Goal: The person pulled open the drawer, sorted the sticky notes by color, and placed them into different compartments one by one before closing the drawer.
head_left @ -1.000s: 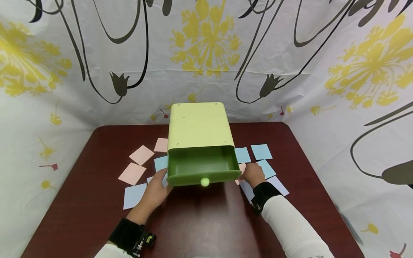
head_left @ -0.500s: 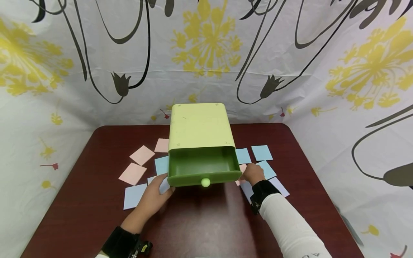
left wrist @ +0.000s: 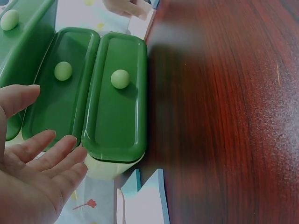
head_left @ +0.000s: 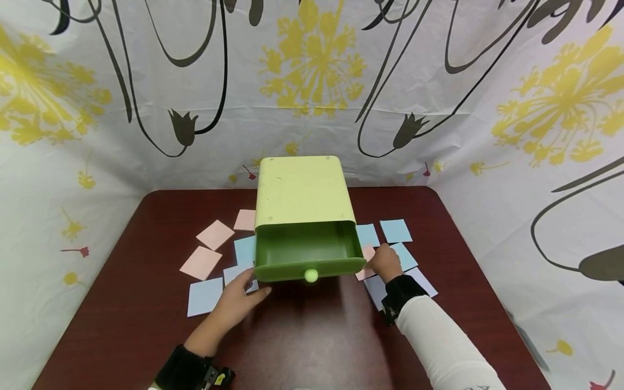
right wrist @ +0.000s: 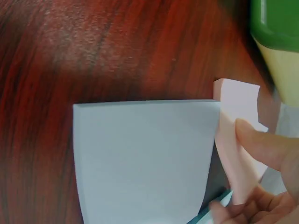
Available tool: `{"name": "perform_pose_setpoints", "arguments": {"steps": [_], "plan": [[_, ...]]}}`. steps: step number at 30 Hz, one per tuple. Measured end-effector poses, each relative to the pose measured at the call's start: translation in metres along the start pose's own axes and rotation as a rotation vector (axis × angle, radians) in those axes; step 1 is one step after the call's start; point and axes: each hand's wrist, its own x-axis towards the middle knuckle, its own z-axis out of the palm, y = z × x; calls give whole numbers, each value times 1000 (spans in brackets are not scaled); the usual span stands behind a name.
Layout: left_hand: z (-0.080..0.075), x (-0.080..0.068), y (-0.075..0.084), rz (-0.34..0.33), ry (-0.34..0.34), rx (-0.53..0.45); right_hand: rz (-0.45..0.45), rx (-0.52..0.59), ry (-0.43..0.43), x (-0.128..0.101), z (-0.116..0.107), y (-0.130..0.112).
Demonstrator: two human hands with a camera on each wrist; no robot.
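A light green cabinet [head_left: 301,189] stands mid-table with its dark green drawer [head_left: 306,253] pulled out and nothing in it. My left hand [head_left: 241,295] hovers open just left of the drawer front, palm up in the left wrist view [left wrist: 35,184], above a pale blue note [head_left: 238,273]. My right hand [head_left: 382,261] is at the drawer's right corner and pinches a pink note [head_left: 365,254]. In the right wrist view its fingers [right wrist: 266,147] curl the pink note [right wrist: 236,140] up off a lavender note [right wrist: 140,158].
Pink notes [head_left: 213,234] and blue notes [head_left: 203,295] lie left of the cabinet on the dark red table [head_left: 312,336]; more blue notes [head_left: 395,230] lie to the right. A flowered cloth wall [head_left: 312,81] closes the back and sides.
My left hand has drawn back from the drawer's left side toward me. My right hand has lifted the pink note's edge beside the drawer. The drawer has not moved.
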Motion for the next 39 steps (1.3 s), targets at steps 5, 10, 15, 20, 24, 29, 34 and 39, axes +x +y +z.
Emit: {"name": "perform_pose_setpoints", "arguments": {"steps": [5, 10, 15, 20, 24, 29, 34, 39], "plan": [[1, -2, -2, 5, 4, -17, -53, 130, -4, -1, -15, 7], [1, -3, -4, -18, -2, -13, -78, 221, 10, -12, -42, 9], [1, -5, -6, -21, -7, -4, -135, 247, 117, -27, -73, 6], [2, -8, -5, -14, -6, -5, -140, 359, 186, -47, -104, -7], [4, -9, -5, -7, 0, 7, -164, 421, 251, -67, -125, -25], [3, -9, -5, -29, -3, 8, -254, 467, 314, -89, -144, -49], [1, -10, -4, -36, -15, 3, -411, 437, 319, -104, -149, -73], [-1, -12, -5, -24, -17, 8, -508, 352, 250, -109, -141, -95]]}}
